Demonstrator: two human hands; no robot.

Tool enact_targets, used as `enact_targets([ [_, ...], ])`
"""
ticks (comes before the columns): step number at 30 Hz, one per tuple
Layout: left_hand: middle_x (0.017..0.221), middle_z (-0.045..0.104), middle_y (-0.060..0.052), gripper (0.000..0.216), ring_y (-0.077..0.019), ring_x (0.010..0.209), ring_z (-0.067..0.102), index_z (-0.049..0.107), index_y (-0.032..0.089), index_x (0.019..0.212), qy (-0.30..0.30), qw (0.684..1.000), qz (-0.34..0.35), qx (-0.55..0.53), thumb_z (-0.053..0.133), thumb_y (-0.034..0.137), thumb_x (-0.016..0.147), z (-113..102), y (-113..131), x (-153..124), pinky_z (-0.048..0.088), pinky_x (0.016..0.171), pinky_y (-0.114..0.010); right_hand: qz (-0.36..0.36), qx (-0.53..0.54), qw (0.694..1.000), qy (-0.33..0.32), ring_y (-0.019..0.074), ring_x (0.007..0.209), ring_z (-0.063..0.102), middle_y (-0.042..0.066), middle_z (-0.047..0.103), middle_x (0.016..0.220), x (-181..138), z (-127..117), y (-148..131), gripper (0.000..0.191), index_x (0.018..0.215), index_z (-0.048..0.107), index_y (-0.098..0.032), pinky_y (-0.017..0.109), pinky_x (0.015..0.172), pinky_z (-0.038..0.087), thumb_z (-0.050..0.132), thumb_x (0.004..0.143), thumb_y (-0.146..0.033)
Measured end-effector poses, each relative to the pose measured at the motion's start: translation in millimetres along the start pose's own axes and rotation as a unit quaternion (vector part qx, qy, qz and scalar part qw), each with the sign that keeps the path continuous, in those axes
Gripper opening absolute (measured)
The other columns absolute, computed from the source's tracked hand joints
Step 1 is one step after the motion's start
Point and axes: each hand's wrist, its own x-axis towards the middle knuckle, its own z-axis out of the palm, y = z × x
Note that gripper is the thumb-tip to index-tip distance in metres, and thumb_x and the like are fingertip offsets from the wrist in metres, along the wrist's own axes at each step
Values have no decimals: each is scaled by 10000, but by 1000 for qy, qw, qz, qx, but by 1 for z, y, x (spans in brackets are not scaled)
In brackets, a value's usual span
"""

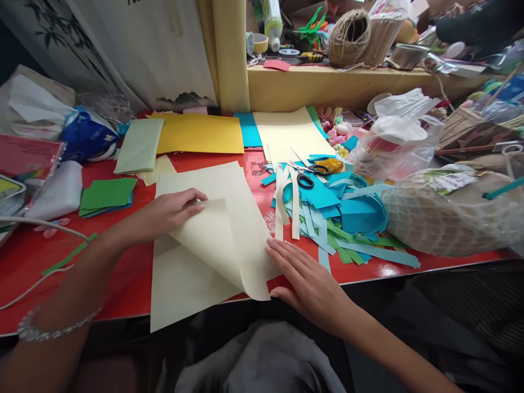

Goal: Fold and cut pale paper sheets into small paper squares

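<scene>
Glossy red tabletop (126,289): my left hand (176,213) pinches a curled pale-cream paper sheet (213,234); my flat, unclenched right hand (305,278) seemingly steadies its edge.

- Left forearm (98,267), one, bare: rising from near left toward the far centre
- Left hand (182,212), one: back uppermost, fingers (191,195) bent together and pointing right, thumb (194,210) drawn in beneath, closed in a pinch
- Right forearm (385,341), one, bare: slanting in from near right
- Right hand (305,281), one: palm down, nearer than the left, fingers extended leftward, thumb apart on the near side
</scene>
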Motion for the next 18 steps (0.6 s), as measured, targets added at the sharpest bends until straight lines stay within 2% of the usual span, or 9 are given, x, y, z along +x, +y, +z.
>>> enact_targets([
  [5,1036,637,-41,353,-207,897,580,575,235,1082,-5,999,50,6,331,419,904,-2,16,21,416,735,-280,9,33,999,43,228,1275,469,212,535,1316,-6,-2,-17,427,1310,451,-37,361,1010,471,475,918,-205],
  [11,853,632,-12,330,-172,782,577,562,236,1088,-29,996,79,18,356,400,889,15,22,33,410,681,-255,-12,54,996,72,265,1335,379,242,510,1327,-15,14,-33,385,1249,518,-61,380,993,483,509,866,-94],
  [14,893,650,-22,321,-180,808,587,578,226,1033,-21,997,76,22,358,407,886,23,20,36,414,693,-259,-30,45,996,66,282,1342,363,233,513,1329,-17,20,-34,435,1273,502,-44,399,1023,459,539,840,-72],
  [18,989,660,-42,334,-196,850,594,579,223,1026,6,996,78,36,338,414,895,28,17,44,415,715,-280,-25,43,995,81,289,1355,334,227,501,1344,-13,16,-32,460,1286,489,-50,430,1032,452,531,828,-45],
])
